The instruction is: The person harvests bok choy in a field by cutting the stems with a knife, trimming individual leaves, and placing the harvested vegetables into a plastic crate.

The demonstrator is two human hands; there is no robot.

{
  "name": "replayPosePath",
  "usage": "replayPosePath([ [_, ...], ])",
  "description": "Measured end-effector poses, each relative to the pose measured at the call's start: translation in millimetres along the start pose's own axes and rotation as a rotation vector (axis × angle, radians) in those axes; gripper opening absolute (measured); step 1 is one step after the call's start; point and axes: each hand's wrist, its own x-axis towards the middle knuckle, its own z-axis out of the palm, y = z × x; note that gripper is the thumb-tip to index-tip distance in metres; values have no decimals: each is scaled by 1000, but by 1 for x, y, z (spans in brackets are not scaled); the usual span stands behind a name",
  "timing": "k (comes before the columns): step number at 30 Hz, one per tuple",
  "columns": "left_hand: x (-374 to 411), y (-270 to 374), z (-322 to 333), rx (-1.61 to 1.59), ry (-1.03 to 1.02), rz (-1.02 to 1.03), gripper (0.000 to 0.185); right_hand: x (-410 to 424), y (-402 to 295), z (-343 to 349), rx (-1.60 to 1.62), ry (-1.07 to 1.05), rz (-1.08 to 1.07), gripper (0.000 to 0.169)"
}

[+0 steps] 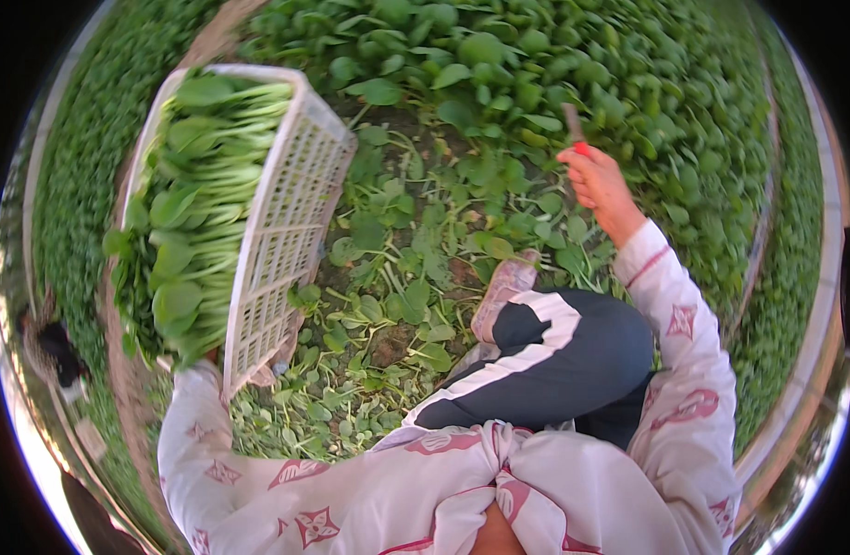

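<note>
A knife with a red handle [581,148] is gripped in my right hand [597,182], its short blade [572,122] pointing away from me over the leafy plants. To my left, a white plastic crate [286,222] with lattice sides is packed with cut leafy greens [209,201]. Their pale stems lie towards the crate's right side and the leaves towards the left. My left sleeve [199,406] reaches to the crate's near end. The left hand is almost wholly hidden there by leaves and the crate's corner, so its grip does not show.
Dense standing greens [508,55] grow ahead and to the right. Loose leaves and cut plants [404,277] litter the soil before me, near my shoe [504,291] and bent leg [577,354]. A dirt strip [119,388] runs along the left. Another person [57,350] is at far left.
</note>
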Motion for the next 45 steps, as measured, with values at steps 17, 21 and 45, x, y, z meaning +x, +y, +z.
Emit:
replayPosePath([
  [17, -117, 82, 74, -1964, 780, -680, 17, -75, 169, -285, -372, 142, 373, 22],
  [21, -127, 155, 22, -1105, 1101, -497, 13, 12, 228, -299, -527, 259, 36, 33],
  [45, 106, 982, -380, -288, 902, 1168, 27, 111, 274, -332, -29, 525, 42, 35],
])
